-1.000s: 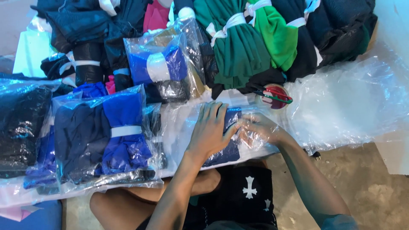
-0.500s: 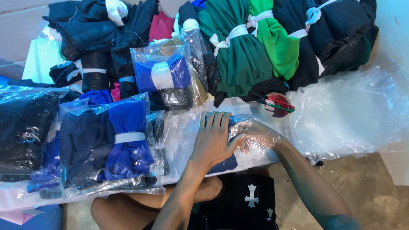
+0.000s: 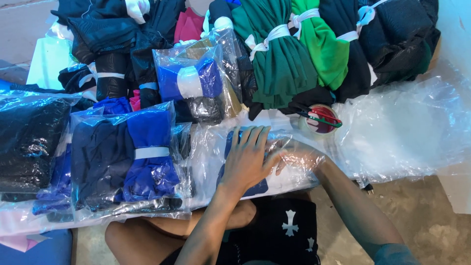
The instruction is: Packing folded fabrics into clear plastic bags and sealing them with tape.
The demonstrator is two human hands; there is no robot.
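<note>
Piles of tied cloth bundles (image 3: 284, 59) cover the floor (image 3: 431, 221). Left hand (image 3: 248, 157) lies flat on a blue cloth (image 3: 255, 189) in a clear bag (image 3: 211, 152). Right hand (image 3: 297, 157) is inside the bag, just beside the left, touching the cloth, fingers loosely bent. Cloth runs toward the person.

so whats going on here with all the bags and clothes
A seated person is packing a dark blue folded garment into a clear plastic bag. The left hand presses flat on it; the right hand is inside the bag. Bagged blue bundles lie alongside, tied green bundles beyond.
</note>
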